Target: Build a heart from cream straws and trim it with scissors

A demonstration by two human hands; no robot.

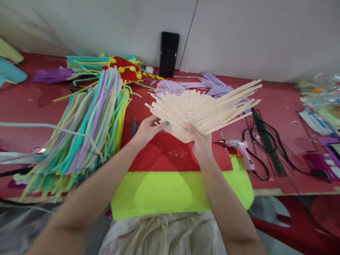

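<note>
A cream woven piece of pipe cleaners (pixel 183 115), meeting in a V down its middle, is held up in front of me. My left hand (pixel 148 131) pinches its lower left edge, with the thumb on the near face. On the other side, my right hand (pixel 200 143) grips it at the lower middle, thumb pressed near the centre line; those fingers are mostly hidden behind it. Loose ends spread out to the left and right. Behind it lie lilac pipe cleaners (pixel 219 85), partly covered. Beneath is a red sheet (pixel 159 156) over a lime-green mat (pixel 164 193).
Bundled multicoloured pipe cleaners (pixel 90 120) lie at the left, crossed by a white cable (pixel 53 126). A black phone (pixel 169 53) leans on the wall. At right are a pink glue gun (pixel 240 148) with a black cord and dark green stems (pixel 268 145).
</note>
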